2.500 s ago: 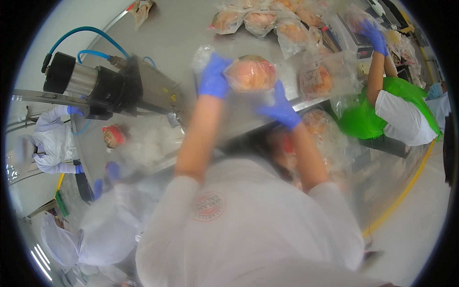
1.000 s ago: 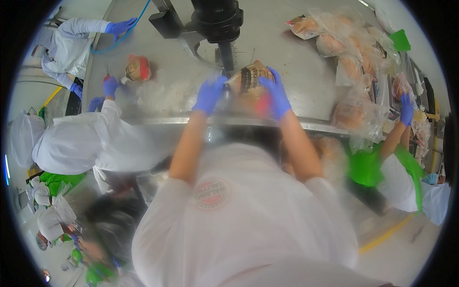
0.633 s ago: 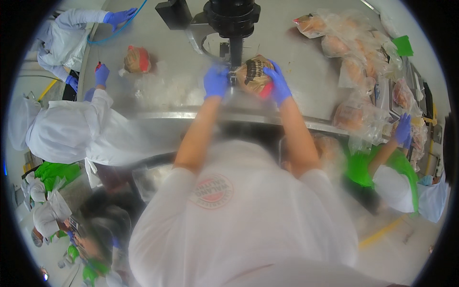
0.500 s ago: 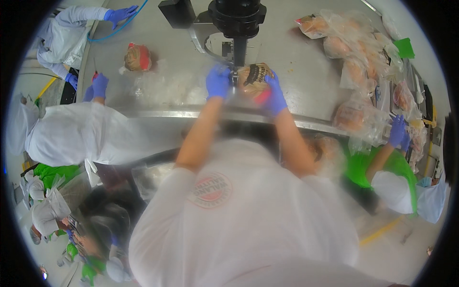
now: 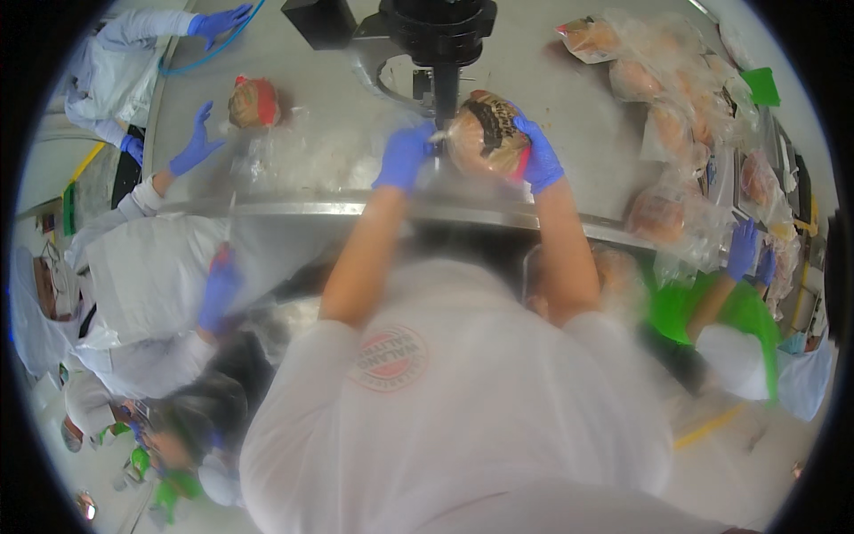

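Observation:
A rounded bagged chicken (image 5: pixel 487 133), in clear film printed brown, black and red, lies at the metal table's front beside a black upright machine (image 5: pixel 442 36). With its fingers spread along the bag's right side, my right hand (image 5: pixel 541 158) grips it. My left hand (image 5: pixel 406 157) is closed on the bag's gathered neck, at the foot of the machine's black column. The film inside that fist is mostly hidden, and the hand is slightly blurred.
Another bagged chicken (image 5: pixel 254 103) sits at the table's left. Several clear-bagged chickens (image 5: pixel 667 125) pile up on the right, near a green card (image 5: pixel 760 87). A co-worker (image 5: pixel 133 276) on the left holds a red-handled knife (image 5: pixel 222 254); another (image 5: pixel 729 320) works at right.
The bagged chicken has turned, showing its rounded end toward the machine, and my right hand has shifted right and opened wider around it. The left co-worker has swung around, moving the knife off the table.

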`<move>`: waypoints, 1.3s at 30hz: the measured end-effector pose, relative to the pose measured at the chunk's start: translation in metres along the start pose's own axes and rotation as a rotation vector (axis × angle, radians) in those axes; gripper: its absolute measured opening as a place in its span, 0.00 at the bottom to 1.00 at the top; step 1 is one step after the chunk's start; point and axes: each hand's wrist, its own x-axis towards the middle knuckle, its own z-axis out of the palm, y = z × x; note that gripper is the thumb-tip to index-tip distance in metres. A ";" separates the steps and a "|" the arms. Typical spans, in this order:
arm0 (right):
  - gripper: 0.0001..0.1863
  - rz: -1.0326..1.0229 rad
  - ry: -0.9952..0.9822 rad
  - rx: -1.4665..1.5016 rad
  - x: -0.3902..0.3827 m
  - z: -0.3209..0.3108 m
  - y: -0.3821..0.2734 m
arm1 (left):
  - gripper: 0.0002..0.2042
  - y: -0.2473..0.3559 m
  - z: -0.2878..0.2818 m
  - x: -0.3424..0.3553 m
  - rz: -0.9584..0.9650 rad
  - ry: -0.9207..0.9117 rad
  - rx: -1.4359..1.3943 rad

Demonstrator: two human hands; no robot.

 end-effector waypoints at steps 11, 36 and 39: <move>0.31 -0.183 0.302 -0.312 -0.104 0.045 -0.016 | 0.16 0.112 0.006 -0.125 -0.091 0.163 -0.578; 0.05 -1.315 0.681 -0.310 -0.189 -0.059 -0.131 | 0.13 0.090 -0.053 -0.081 0.317 -0.032 -0.113; 0.06 -1.186 0.476 0.083 -0.171 -0.082 -0.091 | 0.16 0.039 0.039 -0.095 -0.024 -0.510 0.219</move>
